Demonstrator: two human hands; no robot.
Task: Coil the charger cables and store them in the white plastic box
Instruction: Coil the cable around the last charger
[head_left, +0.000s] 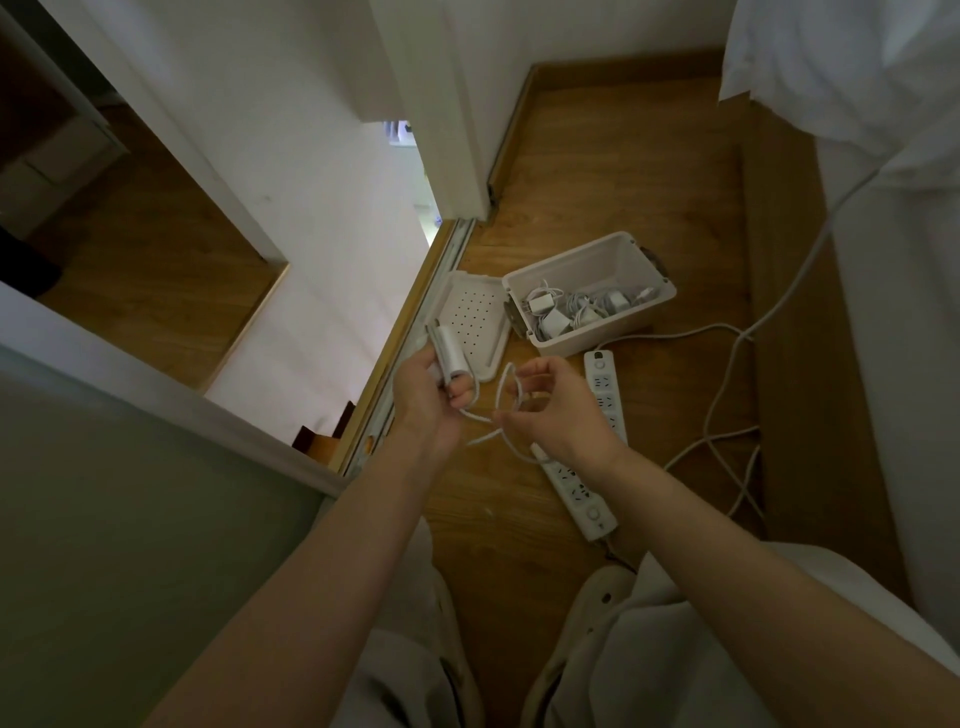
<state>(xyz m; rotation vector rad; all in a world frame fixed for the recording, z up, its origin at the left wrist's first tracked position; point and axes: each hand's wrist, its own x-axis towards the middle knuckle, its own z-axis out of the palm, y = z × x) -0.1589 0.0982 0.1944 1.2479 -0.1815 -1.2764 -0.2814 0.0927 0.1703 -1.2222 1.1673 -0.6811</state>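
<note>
White cable | left hand grips charger (tilted) | right hand pinches it

- One box.
- One lid, lying beside the box.
- One power strip on the floor.
- Two hands: the left hand and the right hand.
- One charger and one cable, both held.
- Adapters in the box: perhaps four, though they lie tangled and dim.
- Two slippers.
</note>
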